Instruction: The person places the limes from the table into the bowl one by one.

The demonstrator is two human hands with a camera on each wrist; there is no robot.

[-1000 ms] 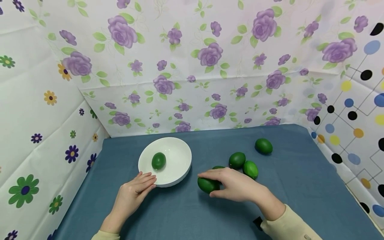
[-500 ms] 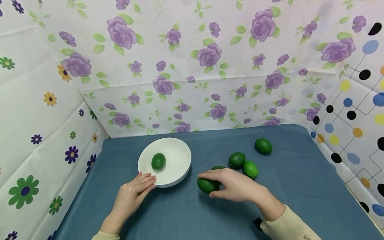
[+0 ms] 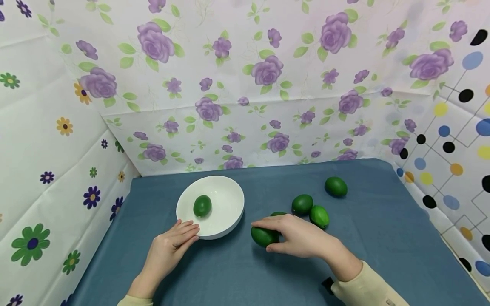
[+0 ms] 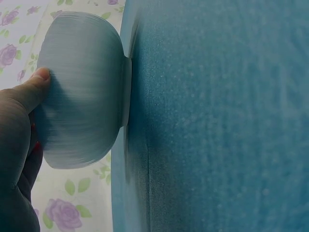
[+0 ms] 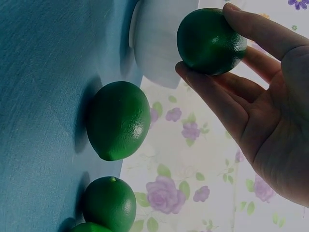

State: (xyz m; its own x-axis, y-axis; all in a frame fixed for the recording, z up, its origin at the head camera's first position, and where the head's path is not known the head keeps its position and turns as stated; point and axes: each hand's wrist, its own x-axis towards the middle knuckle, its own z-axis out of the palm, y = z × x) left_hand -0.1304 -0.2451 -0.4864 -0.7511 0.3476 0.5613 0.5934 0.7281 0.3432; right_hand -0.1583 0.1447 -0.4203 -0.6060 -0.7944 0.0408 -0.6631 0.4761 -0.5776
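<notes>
A white bowl [image 3: 226, 202] stands left of the middle on the blue cloth, with one green lime [image 3: 202, 205] inside. My left hand [image 3: 168, 246] grips its near left rim. In the left wrist view the thumb [image 4: 36, 84] presses the bowl's outer wall [image 4: 84, 92]. Right of the bowl, my right hand [image 3: 306, 238] holds another lime [image 3: 263, 237]. The right wrist view shows that lime [image 5: 205, 43] pinched between thumb and fingertips, raised off the cloth. A further lime [image 3: 278, 213] lies behind this hand, mostly hidden by it.
Two limes lie close together to the right, a dark one [image 3: 302, 205] and a brighter one [image 3: 319, 216]. Another lime [image 3: 336, 186] sits farther back. Patterned cloth walls [image 3: 245, 123] border the blue tablecloth [image 3: 237, 276] at the back and sides.
</notes>
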